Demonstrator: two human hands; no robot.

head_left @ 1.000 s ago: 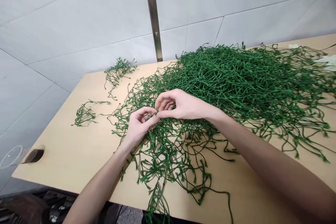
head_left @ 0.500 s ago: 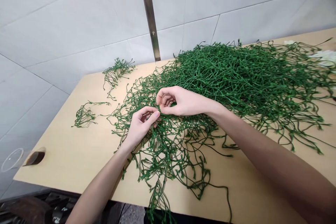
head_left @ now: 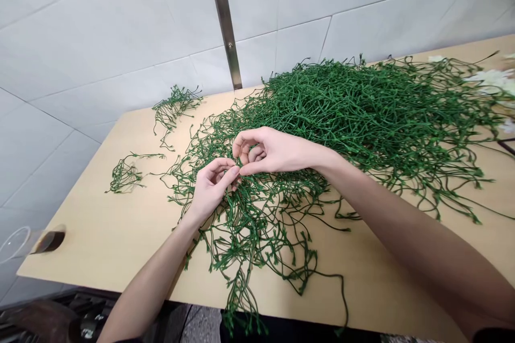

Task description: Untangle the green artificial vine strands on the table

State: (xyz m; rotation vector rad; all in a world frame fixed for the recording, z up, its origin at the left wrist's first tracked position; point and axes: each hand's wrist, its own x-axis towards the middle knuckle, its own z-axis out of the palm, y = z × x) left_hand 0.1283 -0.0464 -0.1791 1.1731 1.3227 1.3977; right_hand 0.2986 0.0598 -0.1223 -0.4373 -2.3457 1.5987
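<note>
A big tangled pile of green plastic stems covers the right and middle of a light wooden table. My left hand and my right hand meet fingertip to fingertip over the near left part of the pile. Both pinch thin green stems between thumb and forefinger at the same spot. A loose spray of stems trails from under my hands to the table's front edge and hangs over it.
Two small separate stem bunches lie on the left: one near the middle, another by the white tiled wall. A metal bracket runs up the wall. A clear plastic cup lies at the left corner. White pieces sit far right.
The hands have stayed together on the stems, with the fingertips closing a little tighter. The view has shifted slightly, so everything sits a bit higher and further left.
</note>
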